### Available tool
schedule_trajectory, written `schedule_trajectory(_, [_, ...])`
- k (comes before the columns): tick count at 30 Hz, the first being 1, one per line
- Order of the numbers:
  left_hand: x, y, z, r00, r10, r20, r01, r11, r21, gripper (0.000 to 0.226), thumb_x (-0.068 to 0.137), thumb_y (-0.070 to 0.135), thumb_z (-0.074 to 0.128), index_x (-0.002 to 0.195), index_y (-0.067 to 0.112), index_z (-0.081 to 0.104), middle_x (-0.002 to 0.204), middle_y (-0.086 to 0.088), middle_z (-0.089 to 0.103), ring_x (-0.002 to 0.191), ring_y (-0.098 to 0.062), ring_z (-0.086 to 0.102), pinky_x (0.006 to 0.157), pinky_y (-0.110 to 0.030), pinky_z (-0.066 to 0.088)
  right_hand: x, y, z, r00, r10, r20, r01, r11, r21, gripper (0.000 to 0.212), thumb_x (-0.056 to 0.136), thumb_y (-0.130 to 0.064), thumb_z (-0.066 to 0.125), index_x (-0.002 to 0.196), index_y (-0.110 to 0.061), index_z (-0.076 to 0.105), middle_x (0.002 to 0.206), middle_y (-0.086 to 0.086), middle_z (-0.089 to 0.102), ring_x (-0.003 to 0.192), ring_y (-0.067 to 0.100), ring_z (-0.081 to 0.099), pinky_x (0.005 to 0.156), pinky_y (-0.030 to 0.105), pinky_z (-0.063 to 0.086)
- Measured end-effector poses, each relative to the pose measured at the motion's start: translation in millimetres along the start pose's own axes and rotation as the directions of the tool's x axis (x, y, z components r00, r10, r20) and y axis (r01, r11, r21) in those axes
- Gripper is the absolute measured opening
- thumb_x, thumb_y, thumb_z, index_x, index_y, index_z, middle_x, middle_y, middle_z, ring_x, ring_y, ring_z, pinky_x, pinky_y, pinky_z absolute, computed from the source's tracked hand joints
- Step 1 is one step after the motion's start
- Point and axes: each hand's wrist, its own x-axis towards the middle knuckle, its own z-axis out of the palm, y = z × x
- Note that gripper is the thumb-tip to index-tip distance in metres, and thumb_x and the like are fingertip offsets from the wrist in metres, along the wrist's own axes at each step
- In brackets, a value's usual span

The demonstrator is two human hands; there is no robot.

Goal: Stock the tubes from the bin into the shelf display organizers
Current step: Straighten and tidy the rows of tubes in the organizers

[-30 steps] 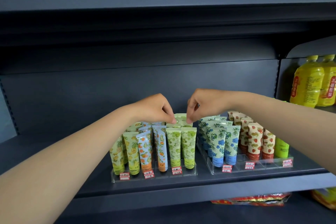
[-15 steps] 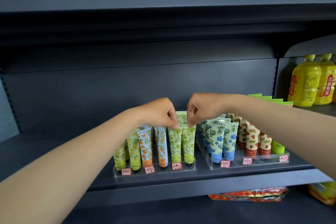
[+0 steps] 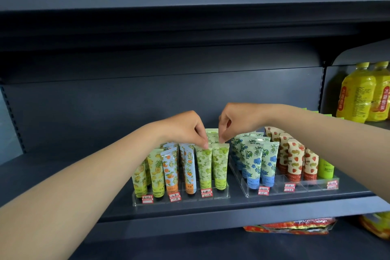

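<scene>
Both hands are pinching green tube tops in the left acrylic organizer [image 3: 181,197]: left hand [image 3: 185,127] on the front-left green tube [image 3: 203,166], right hand [image 3: 238,120] beside it. Pressing straight down is seating them squarely.

A dark grey shelf [image 3: 88,177] spans the frame's lower half; two clear organizers sit on it, one at centre [image 3: 181,198], one toward the right [image 3: 295,189].
</scene>
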Motion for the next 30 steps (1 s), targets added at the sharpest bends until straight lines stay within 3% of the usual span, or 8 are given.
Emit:
schedule_trajectory(6, [-7, -16, -24, 0.989, -0.069, -0.134, 0.062, 0.996, -0.058, 0.005, 0.081, 0.026, 0.071, 0.08, 0.023, 0.075, 0.086, 0.016, 0.069, 0.083, 0.0, 0.062, 0.076, -0.017, 0.047, 15, -5, -9, 0.99, 0.002, -0.138, 0.011, 0.996, 0.093, 0.005, 0.082, -0.027, 0.07, 0.078, -0.028, 0.072, 0.086, -0.016, 0.07, 0.077, -0.005, 0.059, 0.068, 0.011, 0.04])
schedule_trajectory(10, [-6, -43, -35, 0.962, -0.161, -0.222, 0.156, 0.987, -0.042, 0.007, 0.082, 0.022, 0.07, 0.086, 0.02, 0.076, 0.085, 0.016, 0.068, 0.082, 0.002, 0.059, 0.071, -0.011, 0.043, 40, -12, -3, 0.985, -0.017, -0.169, 0.037, 0.993, 0.116, 0.002, 0.081, -0.026, 0.071, 0.081, -0.025, 0.072, 0.085, -0.014, 0.069, 0.079, -0.001, 0.06, 0.072, 0.015, 0.043])
schedule_trajectory(18, [13, -76, -28, 0.968, -0.19, -0.164, 0.199, 0.979, 0.039, 0.01, 0.083, 0.02, 0.068, 0.09, 0.016, 0.075, 0.074, 0.021, 0.061, 0.072, 0.002, 0.056, 0.063, -0.012, 0.041, 88, -18, 13, 0.992, -0.032, -0.118, 0.039, 0.998, 0.053, 0.01, 0.083, -0.023, 0.069, 0.091, -0.02, 0.073, 0.072, -0.022, 0.06, 0.069, -0.003, 0.055, 0.061, 0.014, 0.037])
schedule_trajectory(22, [27, -83, -24, 0.972, -0.193, -0.134, 0.202, 0.978, 0.055, 0.008, 0.081, 0.021, 0.07, 0.085, 0.018, 0.076, 0.073, 0.017, 0.063, 0.077, -0.006, 0.059, 0.067, -0.02, 0.044, 101, -18, 17, 0.995, -0.039, -0.09, 0.041, 0.999, 0.011, 0.013, 0.082, -0.019, 0.07, 0.094, -0.016, 0.074, 0.071, -0.021, 0.059, 0.065, -0.004, 0.053, 0.059, 0.011, 0.039])
schedule_trajectory(25, [34, -86, -23, 0.976, -0.188, -0.11, 0.197, 0.978, 0.073, 0.008, 0.08, 0.022, 0.071, 0.084, 0.016, 0.076, 0.071, 0.017, 0.063, 0.071, -0.003, 0.056, 0.06, -0.019, 0.04, 108, -17, 21, 0.997, -0.036, -0.07, 0.035, 0.999, -0.018, 0.013, 0.081, -0.019, 0.071, 0.093, -0.016, 0.074, 0.069, -0.019, 0.058, 0.064, -0.002, 0.052, 0.057, 0.012, 0.038])
schedule_trajectory(30, [39, -90, -20, 0.981, -0.189, -0.049, 0.192, 0.979, 0.064, 0.005, 0.08, 0.019, 0.072, 0.078, 0.018, 0.076, 0.067, 0.019, 0.064, 0.065, 0.002, 0.054, 0.056, -0.015, 0.036, 116, -16, 27, 0.997, -0.039, -0.06, 0.036, 0.998, -0.049, 0.012, 0.081, -0.021, 0.072, 0.092, -0.015, 0.073, 0.081, -0.01, 0.064, 0.074, 0.005, 0.055, 0.06, 0.012, 0.04])
